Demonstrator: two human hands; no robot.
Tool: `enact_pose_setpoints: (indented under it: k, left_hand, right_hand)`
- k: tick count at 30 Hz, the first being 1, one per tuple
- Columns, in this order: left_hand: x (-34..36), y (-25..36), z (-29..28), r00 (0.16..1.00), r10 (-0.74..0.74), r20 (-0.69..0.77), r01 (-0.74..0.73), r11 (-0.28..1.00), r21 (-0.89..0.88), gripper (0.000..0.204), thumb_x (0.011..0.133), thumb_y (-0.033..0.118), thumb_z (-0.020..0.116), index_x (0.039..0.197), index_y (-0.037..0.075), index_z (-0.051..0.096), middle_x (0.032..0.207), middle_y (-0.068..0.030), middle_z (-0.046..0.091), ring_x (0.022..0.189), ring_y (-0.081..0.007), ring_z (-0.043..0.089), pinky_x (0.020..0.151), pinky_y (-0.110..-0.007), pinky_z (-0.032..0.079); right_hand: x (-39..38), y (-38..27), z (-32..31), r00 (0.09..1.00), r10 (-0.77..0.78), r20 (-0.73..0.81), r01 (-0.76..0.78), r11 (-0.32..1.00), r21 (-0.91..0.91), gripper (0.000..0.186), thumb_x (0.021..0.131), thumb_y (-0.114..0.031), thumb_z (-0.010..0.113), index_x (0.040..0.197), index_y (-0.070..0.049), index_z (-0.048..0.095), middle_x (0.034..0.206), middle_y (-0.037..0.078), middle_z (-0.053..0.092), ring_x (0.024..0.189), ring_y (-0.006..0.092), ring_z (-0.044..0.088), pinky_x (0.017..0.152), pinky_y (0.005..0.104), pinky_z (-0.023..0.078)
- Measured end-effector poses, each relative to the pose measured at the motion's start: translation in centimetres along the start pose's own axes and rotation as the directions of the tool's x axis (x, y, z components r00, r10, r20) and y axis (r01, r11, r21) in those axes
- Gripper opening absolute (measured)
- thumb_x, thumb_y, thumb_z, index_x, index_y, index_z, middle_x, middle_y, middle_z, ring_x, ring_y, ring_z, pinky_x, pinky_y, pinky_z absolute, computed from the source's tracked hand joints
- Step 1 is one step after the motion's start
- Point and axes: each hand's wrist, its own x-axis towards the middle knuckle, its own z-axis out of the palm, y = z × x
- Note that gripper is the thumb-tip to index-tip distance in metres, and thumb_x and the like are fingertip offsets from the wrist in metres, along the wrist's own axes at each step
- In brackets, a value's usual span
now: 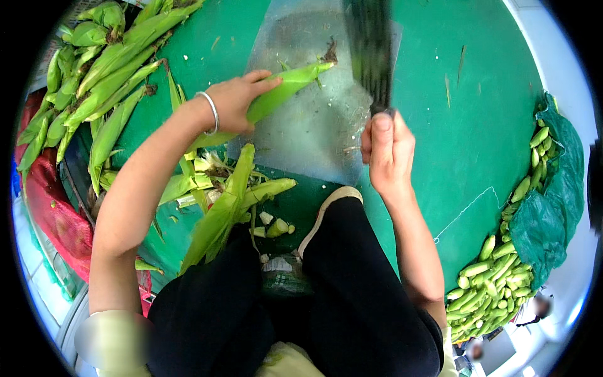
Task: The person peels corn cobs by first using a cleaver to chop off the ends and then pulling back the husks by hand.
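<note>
A green ear of corn in its husk [282,92] lies slantwise over a translucent cutting board [292,141]. My left hand [231,103], a silver bangle at its wrist, is closed round the ear's lower part; the brown silk tip points up and right, toward the blade. In my right hand [391,147] is the handle of a broad, dark-bladed knife [369,53]. The blade is smeared by motion and stands over the board's right side, apart from the ear. Its far end runs out of the picture at the top.
Unhusked corn ears [116,78] are heaped at the far left beside a red mesh bag [59,204]. Cut husks and stubs [226,201] lie near my knees. Along the right edge, several small trimmed green ears [490,289] spill by a dark green sack [546,207]. The work surface [465,132] is green.
</note>
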Motion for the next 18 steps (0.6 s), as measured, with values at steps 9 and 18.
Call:
enact_pose_setpoints:
  k: [9,18]
  left_hand:
    - [-0.3,-4.2,2.6,0.99,0.014,-0.143,-0.05,0.966,-0.254,0.088,0.059,0.012,0.069,0.137,0.006,0.028,0.13,-0.0177,0.043,0.113,-0.0283,0.049,0.096,-0.035,0.042]
    - [-5.2,-2.9,5.1,0.99,-0.03,0.14,0.106,-0.5,-0.859,0.063,0.08,0.043,0.052,0.128,0.003,0.042,0.111,-0.0219,0.056,0.09,-0.0297,0.06,0.076,-0.039,0.051]
  right_hand:
    - [3.8,7.3,4.2,0.964,0.234,0.127,-0.195,0.946,-0.258,0.064,0.089,-0.054,0.041,0.079,0.007,0.058,0.071,0.028,0.059,0.071,0.0405,0.062,0.063,0.0446,0.047]
    - [2.4,7.6,-1.7,0.98,0.191,-0.053,-0.197,0.963,-0.182,0.051,0.091,-0.047,0.044,0.08,0.002,0.053,0.059,0.017,0.054,0.052,0.0297,0.055,0.049,0.0386,0.044]
